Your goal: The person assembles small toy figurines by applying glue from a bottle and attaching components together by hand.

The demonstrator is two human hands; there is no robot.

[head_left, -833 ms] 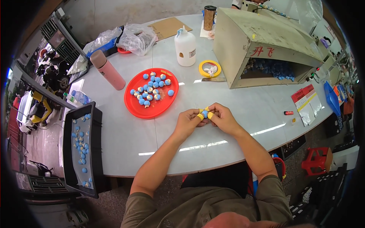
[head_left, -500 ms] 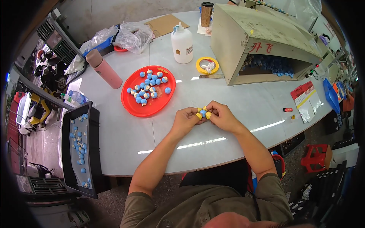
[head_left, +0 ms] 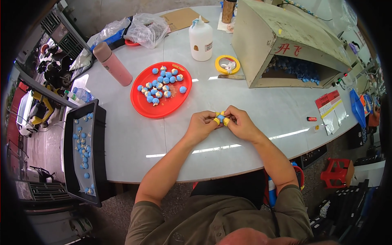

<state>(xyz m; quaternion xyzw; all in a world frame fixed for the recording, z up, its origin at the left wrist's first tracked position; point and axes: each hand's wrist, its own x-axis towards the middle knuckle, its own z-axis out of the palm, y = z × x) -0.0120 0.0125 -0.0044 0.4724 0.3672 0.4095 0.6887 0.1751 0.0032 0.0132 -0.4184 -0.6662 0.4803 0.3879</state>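
Over the middle of the grey table, a small blue ball (head_left: 221, 118) is pinched between both hands. My left hand (head_left: 201, 125) grips it from the left with thumb and fingertips. From the right, my right hand (head_left: 241, 123) closes on it in the same way. Yellow coverings wrap several fingertips on both hands and hide part of the ball. Beyond my left hand stands a round red plate (head_left: 141, 107) bearing many blue balls, several with cream-coloured patches or tips.
A black tray (head_left: 101, 159) with similar balls stands at the left edge. Behind the plate are a pink bottle (head_left: 113, 65) and a white squeeze bottle (head_left: 201, 41). Yellow tape (head_left: 218, 65) and a flat blade (head_left: 231, 76) lie near an open-fronted box (head_left: 261, 49) holding blue pieces.
The whole view has shifted slightly, so the table's things sit a little higher. Both hands keep their pinch on the ball, with only small finger movement.
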